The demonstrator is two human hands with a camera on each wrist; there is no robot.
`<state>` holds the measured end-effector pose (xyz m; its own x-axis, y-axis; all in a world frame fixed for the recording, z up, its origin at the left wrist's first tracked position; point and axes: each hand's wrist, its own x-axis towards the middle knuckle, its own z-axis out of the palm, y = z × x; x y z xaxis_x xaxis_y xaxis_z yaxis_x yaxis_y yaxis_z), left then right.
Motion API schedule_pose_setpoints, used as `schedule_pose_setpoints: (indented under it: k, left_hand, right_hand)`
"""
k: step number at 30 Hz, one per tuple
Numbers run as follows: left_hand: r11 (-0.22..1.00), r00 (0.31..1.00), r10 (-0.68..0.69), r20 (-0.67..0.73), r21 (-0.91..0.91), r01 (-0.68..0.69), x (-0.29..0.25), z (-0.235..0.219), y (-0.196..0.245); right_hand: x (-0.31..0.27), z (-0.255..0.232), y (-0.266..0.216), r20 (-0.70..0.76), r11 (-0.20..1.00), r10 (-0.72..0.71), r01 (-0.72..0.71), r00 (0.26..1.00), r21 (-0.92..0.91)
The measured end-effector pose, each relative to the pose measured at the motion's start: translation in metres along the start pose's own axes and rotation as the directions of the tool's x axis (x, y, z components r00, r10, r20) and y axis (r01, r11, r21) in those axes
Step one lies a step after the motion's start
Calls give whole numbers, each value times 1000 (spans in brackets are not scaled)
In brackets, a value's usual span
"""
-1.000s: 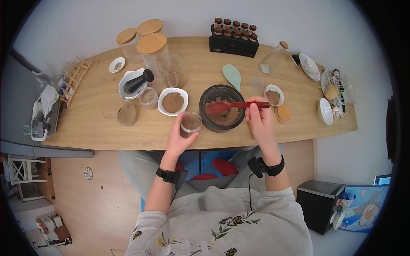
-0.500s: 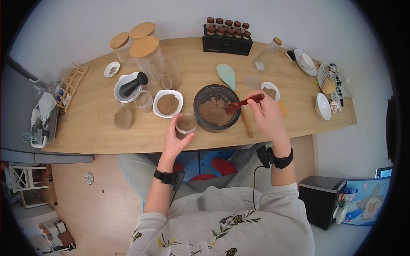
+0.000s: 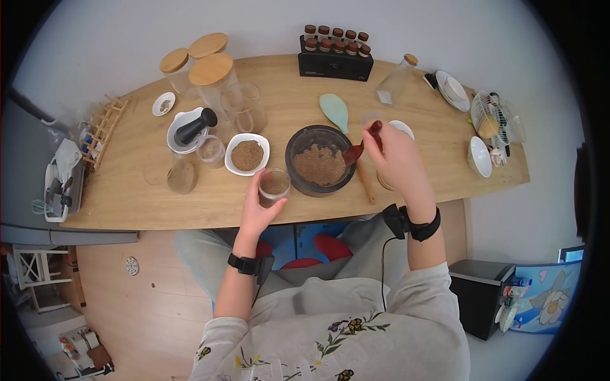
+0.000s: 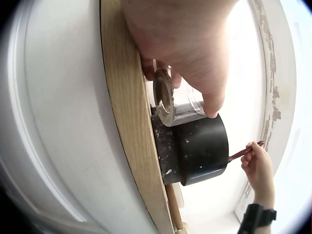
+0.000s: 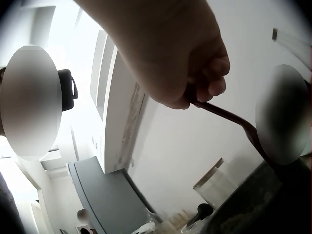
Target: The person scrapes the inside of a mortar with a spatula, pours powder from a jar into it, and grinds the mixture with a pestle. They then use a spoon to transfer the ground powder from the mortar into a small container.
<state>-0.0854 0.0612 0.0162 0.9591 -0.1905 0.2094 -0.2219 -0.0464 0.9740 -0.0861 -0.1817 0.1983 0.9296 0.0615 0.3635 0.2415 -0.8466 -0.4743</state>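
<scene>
My left hand (image 3: 255, 213) grips a small clear jar (image 3: 274, 185) with brown powder in it, just left of the black mortar (image 3: 318, 191). In the left wrist view, the jar (image 4: 187, 113) appears low over the wooden table, overlapping the mortar's side. My right hand (image 3: 405, 166) holds a dark red spatula (image 3: 354, 153) by its handle, above the mortar's right side. Its blade points down inside the mortar's right rim, beside brown powder (image 3: 318, 166). Only the spatula's bent shaft (image 5: 224, 113) shows clearly in the right wrist view; its far end is blurred.
A white bowl (image 3: 244, 173) of brown powder sits left of the mortar. Behind it stand a black pestle (image 3: 197, 127) in a white dish and wooden-lidded jars (image 3: 213, 70). A wooden stick (image 3: 366, 184) lies right of the mortar, a pale green spoon rest (image 3: 334, 111) behind it.
The spatula has gone from lying level across the mortar to a steep tilt at its right side. My right hand moved right with it; my left hand keeps its grip on the jar.
</scene>
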Motion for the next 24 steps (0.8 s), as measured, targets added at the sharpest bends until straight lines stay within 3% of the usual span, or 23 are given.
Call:
schedule_pose_setpoints:
  k: [2, 5, 8, 11, 14, 24]
  left_hand:
    - [1000, 1000, -4, -4, -6, 4, 0, 0, 0]
    - [1000, 1000, -6, -6, -12, 6, -1, 0, -1]
    - [1000, 1000, 1, -1, -3, -1, 0, -1, -3]
    - [1000, 1000, -2, 4, -2, 2, -1, -1, -4]
    - [1000, 1000, -5, 4, -12, 5, 0, -1, -4]
    - [1000, 1000, -15, 5, -20, 15, 1, 0, -2]
  right_hand:
    - [1, 10, 2, 1, 997, -58, 58, 998, -45]
    - [-2, 23, 2, -23, 1000, 17, -17, 1000, -1]
    - [-8, 41, 15, -22, 960, 230, -223, 973, 167]
    - [-18, 75, 49, -15, 734, 407, -317, 913, 601]
    - [-28, 87, 65, 88, 491, 536, -395, 840, 777]
    - [-46, 99, 60, 90, 249, 596, -290, 798, 924]
